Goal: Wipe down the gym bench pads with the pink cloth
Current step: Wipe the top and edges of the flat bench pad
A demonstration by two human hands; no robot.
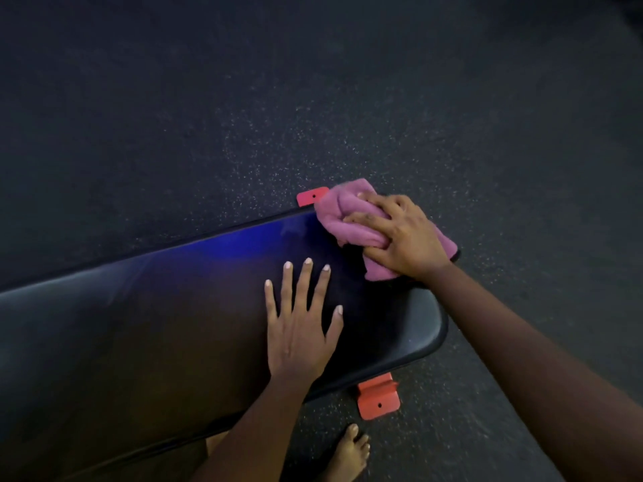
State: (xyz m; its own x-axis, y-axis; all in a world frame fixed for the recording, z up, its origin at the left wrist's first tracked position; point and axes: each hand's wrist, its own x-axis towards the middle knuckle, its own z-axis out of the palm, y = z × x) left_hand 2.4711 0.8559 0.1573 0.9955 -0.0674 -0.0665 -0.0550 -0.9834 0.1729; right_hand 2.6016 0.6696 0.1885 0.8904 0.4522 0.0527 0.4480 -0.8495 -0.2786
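Observation:
A long black bench pad (156,325) runs from the lower left to the middle right, with a blue sheen on its far side. My right hand (400,234) grips the bunched pink cloth (342,212) and holds it on the pad's far right corner. My left hand (301,325) lies flat on the pad with its fingers spread, just left of and below the cloth.
Dark speckled rubber floor (313,99) surrounds the bench. Two orange frame feet stick out from under the pad, one foot (311,196) at the far edge, the other foot (379,400) at the near edge. My bare foot (351,453) stands on the floor beside the near one.

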